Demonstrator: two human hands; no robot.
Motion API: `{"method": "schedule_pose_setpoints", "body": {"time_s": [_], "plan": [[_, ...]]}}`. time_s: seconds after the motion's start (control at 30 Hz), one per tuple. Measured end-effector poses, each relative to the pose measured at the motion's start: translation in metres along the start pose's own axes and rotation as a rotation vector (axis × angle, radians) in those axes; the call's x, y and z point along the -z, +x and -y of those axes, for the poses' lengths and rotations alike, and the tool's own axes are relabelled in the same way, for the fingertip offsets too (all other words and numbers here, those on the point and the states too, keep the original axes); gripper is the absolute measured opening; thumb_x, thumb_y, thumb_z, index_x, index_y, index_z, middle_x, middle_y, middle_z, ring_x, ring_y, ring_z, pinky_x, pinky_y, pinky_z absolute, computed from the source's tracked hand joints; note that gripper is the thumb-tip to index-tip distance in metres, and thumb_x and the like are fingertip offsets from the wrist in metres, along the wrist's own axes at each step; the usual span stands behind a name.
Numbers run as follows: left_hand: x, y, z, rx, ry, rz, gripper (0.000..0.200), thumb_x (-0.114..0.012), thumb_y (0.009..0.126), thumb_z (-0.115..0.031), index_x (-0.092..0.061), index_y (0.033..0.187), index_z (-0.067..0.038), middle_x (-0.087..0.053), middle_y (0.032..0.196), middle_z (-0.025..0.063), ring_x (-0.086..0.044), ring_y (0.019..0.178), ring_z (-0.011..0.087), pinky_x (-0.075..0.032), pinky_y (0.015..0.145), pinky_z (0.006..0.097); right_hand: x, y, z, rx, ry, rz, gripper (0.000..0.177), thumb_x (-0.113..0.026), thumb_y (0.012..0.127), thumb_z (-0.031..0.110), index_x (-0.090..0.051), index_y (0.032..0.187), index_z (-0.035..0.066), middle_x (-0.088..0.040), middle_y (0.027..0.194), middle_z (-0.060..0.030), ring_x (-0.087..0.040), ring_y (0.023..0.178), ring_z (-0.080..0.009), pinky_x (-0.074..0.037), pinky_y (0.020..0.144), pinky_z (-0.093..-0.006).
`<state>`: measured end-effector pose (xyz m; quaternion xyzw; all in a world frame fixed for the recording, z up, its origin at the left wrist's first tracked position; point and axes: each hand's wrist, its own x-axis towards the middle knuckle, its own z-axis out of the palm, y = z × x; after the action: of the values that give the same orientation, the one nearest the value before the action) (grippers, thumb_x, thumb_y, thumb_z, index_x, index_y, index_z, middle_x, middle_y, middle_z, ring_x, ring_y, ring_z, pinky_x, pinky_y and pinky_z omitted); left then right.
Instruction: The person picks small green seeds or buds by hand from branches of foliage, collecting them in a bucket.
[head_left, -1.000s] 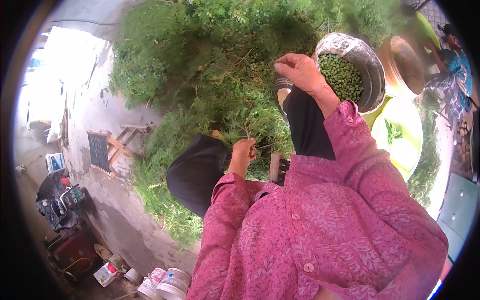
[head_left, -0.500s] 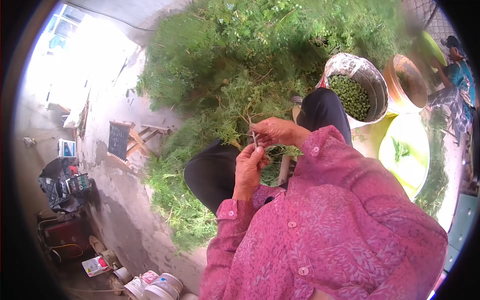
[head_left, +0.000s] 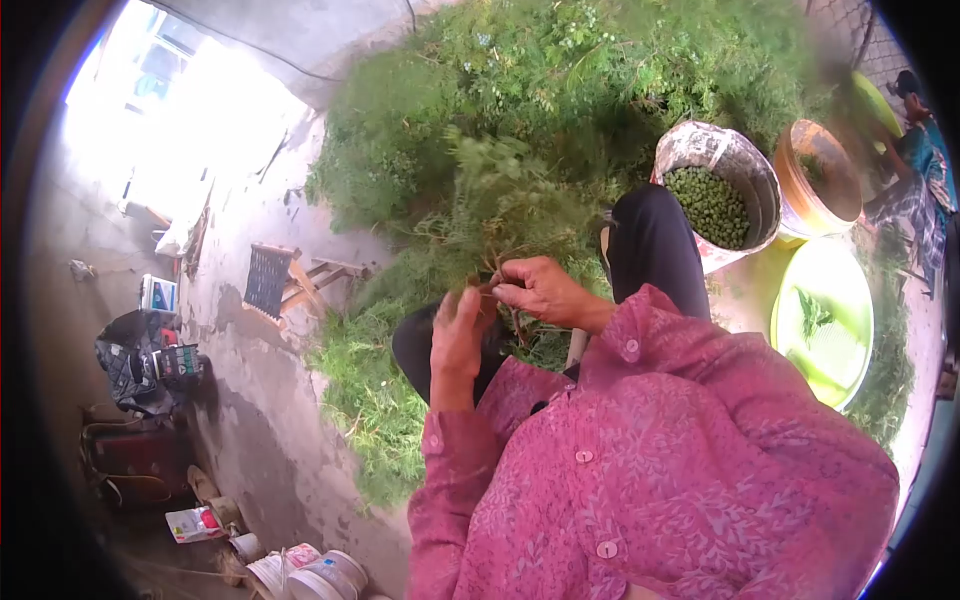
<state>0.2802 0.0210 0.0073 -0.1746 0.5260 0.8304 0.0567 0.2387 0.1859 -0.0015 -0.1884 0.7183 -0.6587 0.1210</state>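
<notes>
My right hand is closed on the woody stem of a leafy evergreen branch, thumb and fingers pinched together above my lap. The branch's feathery green foliage spreads upward, away from me, and is smeared by motion. Close by on the left is my left hand, raised beside the stem near my knee. Its fingers are blurred, so whether they grip anything cannot be made out. A large heap of the same evergreen cuttings lies on the ground in front of me and around my legs.
To the right stand a bucket with small green cones or berries, an orange bucket and a lime-green basin with a sprig. Another person sits beyond. A small folding stool and white buckets are at left.
My left hand has come off the stem's lower end and shifted left, up beside it. The branch in my right hand now swings blurred. The whole view has shifted slightly.
</notes>
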Motion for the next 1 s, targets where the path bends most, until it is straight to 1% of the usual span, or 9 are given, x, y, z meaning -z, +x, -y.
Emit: {"method": "schedule_pose_setpoints", "body": {"time_s": [0.07, 0.2, 0.33, 0.5, 0.57, 0.63, 0.7, 0.8, 1.0], "plan": [[0.000, 0.013, -0.002, -0.096, 0.316, 0.011, 0.030, -0.056, 0.085, -0.015, -0.050, 0.110, 0.000, -0.059, 0.099, 0.0114, -0.057, 0.090, 0.0221, -0.048, 0.078, 0.0360, -0.006, -0.008, 0.008, 0.032, -0.055, 0.038, 0.018, -0.058, 0.077, 0.018, -0.057, 0.083, 0.000, -0.055, 0.065, -0.0123, -0.055, 0.062, -0.0178, -0.043, 0.057, -0.0318], [-0.032, 0.027, -0.031, 0.015, 0.021, -0.060, 0.040, -0.063, 0.080, -0.016, -0.045, 0.112, 0.001, -0.059, 0.097, 0.0086, -0.059, 0.081, 0.0202, -0.050, 0.067, 0.0316, -0.015, -0.022, 0.026, 0.104, -0.223, 0.110, 0.018, -0.056, 0.077, 0.017, -0.056, 0.089, 0.004, -0.057, 0.070, -0.0197, -0.058, 0.067, -0.0336, -0.044, 0.059, -0.0391], [-0.037, 0.027, -0.037, 0.027, -0.324, 0.003, 0.018, -0.062, 0.080, -0.012, -0.056, 0.095, -0.002, -0.061, 0.084, 0.0082, -0.057, 0.064, 0.0195, -0.051, 0.059, 0.0338, -0.020, -0.021, 0.022, 0.185, -0.206, 0.059, 0.022, -0.056, 0.077, 0.020, -0.055, 0.092, 0.004, -0.057, 0.071, -0.0202, -0.057, 0.069, -0.0366, -0.044, 0.061, -0.0423], [-0.031, 0.016, -0.039, 0.026, -0.322, -0.090, 0.014, -0.063, 0.080, -0.014, -0.057, 0.089, -0.005, -0.060, 0.077, 0.0073, -0.043, 0.046, 0.0133, -0.042, 0.046, 0.0291, 0.012, -0.021, 0.023, -0.043, -0.253, 0.456, 0.032, -0.059, 0.078, 0.034, -0.061, 0.094, 0.007, -0.061, 0.078, -0.0169, -0.060, 0.074, -0.0314, -0.045, 0.067, -0.0414], [-0.027, 0.011, -0.043, 0.018, -0.297, -0.128, 0.013, -0.063, 0.080, -0.016, -0.056, 0.087, -0.007, -0.059, 0.076, 0.0055, -0.042, 0.044, 0.0116, -0.042, 0.046, 0.0290, 0.035, -0.027, 0.011, -0.165, -0.342, 0.366, 0.037, -0.060, 0.078, 0.040, -0.063, 0.091, 0.006, -0.063, 0.080, -0.0129, -0.059, 0.076, -0.0283, -0.046, 0.069, -0.0377], [-0.024, 0.005, -0.046, 0.013, -0.274, -0.163, 0.013, -0.063, 0.081, -0.018, -0.056, 0.085, -0.008, -0.059, 0.075, 0.0037, -0.041, 0.043, 0.0099, -0.043, 0.047, 0.0289, 0.067, -0.025, -0.022, 0.017, -0.294, 0.154, 0.034, -0.062, 0.078, 0.036, -0.063, 0.089, 0.003, -0.063, 0.079, -0.0090, -0.059, 0.071, -0.0243, -0.047, 0.066, -0.0325], [-0.023, 0.001, -0.048, -0.008, -0.300, -0.239, 0.013, -0.064, 0.080, -0.015, -0.056, 0.084, -0.006, -0.058, 0.071, 0.0049, -0.038, 0.043, 0.0112, -0.037, 0.044, 0.0270, 0.090, -0.017, -0.004, -0.163, -0.055, -0.028, 0.022, -0.063, 0.079, 0.016, -0.060, 0.096, 0.002, -0.062, 0.082, -0.0050, -0.056, 0.075, -0.0110, -0.045, 0.066, -0.0252], [-0.020, -0.002, -0.047, -0.009, -0.279, -0.185, 0.013, -0.064, 0.079, -0.015, -0.056, 0.084, -0.006, -0.056, 0.069, 0.0043, -0.037, 0.042, 0.0109, -0.037, 0.044, 0.0275, 0.095, -0.008, 0.034, -0.007, -0.061, -0.276, 0.023, -0.064, 0.078, 0.015, -0.059, 0.096, 0.000, -0.060, 0.079, -0.0031, -0.055, 0.073, -0.0086, -0.045, 0.066, -0.0238], [-0.032, -0.014, -0.051, -0.009, -0.209, -0.205, 0.013, -0.060, 0.083, -0.017, -0.053, 0.084, -0.006, -0.055, 0.069, 0.0019, -0.037, 0.040, 0.0084, -0.035, 0.040, 0.0242, 0.044, 0.010, 0.060, 0.481, -0.408, -0.283, 0.027, -0.068, 0.069, 0.015, -0.059, 0.091, 0.003, -0.059, 0.082, -0.0103, -0.057, 0.076, -0.0265, -0.046, 0.067, -0.0347]]}}
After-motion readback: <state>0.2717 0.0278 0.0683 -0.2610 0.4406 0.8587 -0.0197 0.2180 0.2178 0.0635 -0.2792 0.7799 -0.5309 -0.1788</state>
